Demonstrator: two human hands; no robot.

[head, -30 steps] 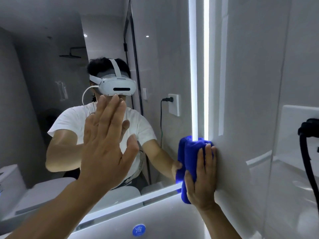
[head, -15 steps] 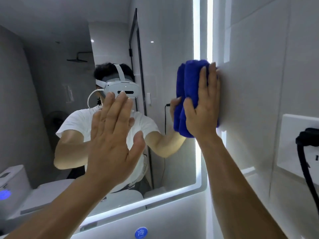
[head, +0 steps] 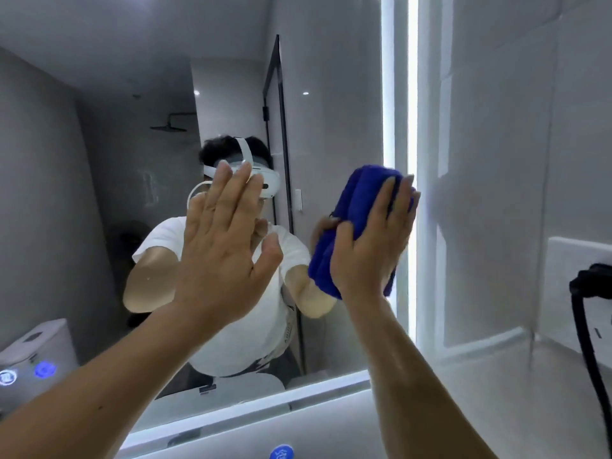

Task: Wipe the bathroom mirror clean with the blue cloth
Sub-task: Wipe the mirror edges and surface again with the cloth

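Observation:
The bathroom mirror (head: 99, 177) fills the left and middle of the view, with a lit strip along its right and bottom edges. My right hand (head: 371, 246) presses a folded blue cloth (head: 347, 223) flat against the glass near the mirror's right edge, at mid height. My left hand (head: 225, 250) is held flat with fingers spread, palm against or just off the glass in the middle. The mirror reflects a person in a white shirt wearing a headset.
A white tiled wall (head: 496, 160) stands right of the mirror. A white socket plate (head: 573, 260) with a black plug and cable (head: 589, 326) sits at the far right. A toilet tank with blue lights (head: 43, 369) is reflected at lower left.
My right hand swept the cloth up the mirror's right edge from the bottom corner, then down a little and leftward onto the glass. The left hand stayed flat in the same area.

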